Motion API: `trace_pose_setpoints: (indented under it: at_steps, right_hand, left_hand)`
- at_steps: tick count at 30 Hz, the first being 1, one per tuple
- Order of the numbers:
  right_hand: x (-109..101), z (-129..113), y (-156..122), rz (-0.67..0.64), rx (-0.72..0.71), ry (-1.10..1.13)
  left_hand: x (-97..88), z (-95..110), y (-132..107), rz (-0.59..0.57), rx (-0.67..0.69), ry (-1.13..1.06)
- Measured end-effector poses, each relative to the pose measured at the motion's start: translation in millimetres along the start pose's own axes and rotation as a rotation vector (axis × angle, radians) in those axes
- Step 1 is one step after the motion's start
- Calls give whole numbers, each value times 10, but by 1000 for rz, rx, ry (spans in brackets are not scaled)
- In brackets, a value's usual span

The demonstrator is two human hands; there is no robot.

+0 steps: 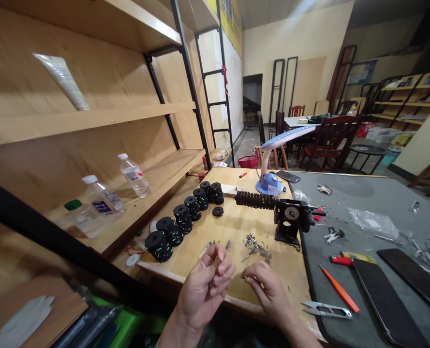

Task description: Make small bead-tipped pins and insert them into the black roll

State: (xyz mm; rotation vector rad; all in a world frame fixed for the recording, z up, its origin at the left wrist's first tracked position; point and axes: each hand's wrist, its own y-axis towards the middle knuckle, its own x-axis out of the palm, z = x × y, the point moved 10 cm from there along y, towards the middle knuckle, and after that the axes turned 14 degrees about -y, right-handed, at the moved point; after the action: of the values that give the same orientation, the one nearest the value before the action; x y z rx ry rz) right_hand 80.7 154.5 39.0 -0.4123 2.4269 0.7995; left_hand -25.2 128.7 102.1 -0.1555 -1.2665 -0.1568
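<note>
Near the front edge of the wooden table (244,220), my left hand (207,285) is raised with thumb and fingertips pressed together. Whatever it pinches, if anything, is too small to name. To its right, my right hand (269,292) also pinches, and a tiny speck shows at its fingertips. Just beyond the hands lie a pile of colourful beads (251,240) and a heap of small metal pieces (264,253). A few thin pieces (229,244) lie behind my left fingers. Further back stands a black device (289,220) with a long row of black rings (254,199).
Stacks of black spools (183,218) line the table's left side. A blue desk lamp (269,183) stands behind. On the grey mat (331,232) at right are thread snips (327,309), an orange pointed tool (340,287) and a phone (381,299). Shelves with bottles (104,195) rise at left.
</note>
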Motion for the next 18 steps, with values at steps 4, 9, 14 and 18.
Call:
trace_pose_setpoints:
  at_steps: [4, 9, 14, 18]
  right_hand:
    - [22, 206, -9, 29, -15, -79]
    - [77, 466, -54, 33, 27, -174]
    - [58, 516, -47, 34, 37, -246]
    - [101, 468, -63, -18, -17, -372]
  left_hand:
    - [88, 58, -31, -13, 10, -55]
    - [103, 139, -45, -18, 50, -49]
    - [53, 222, -6, 25, 117, 53]
    - [-83, 237, 17, 122, 166, 336]
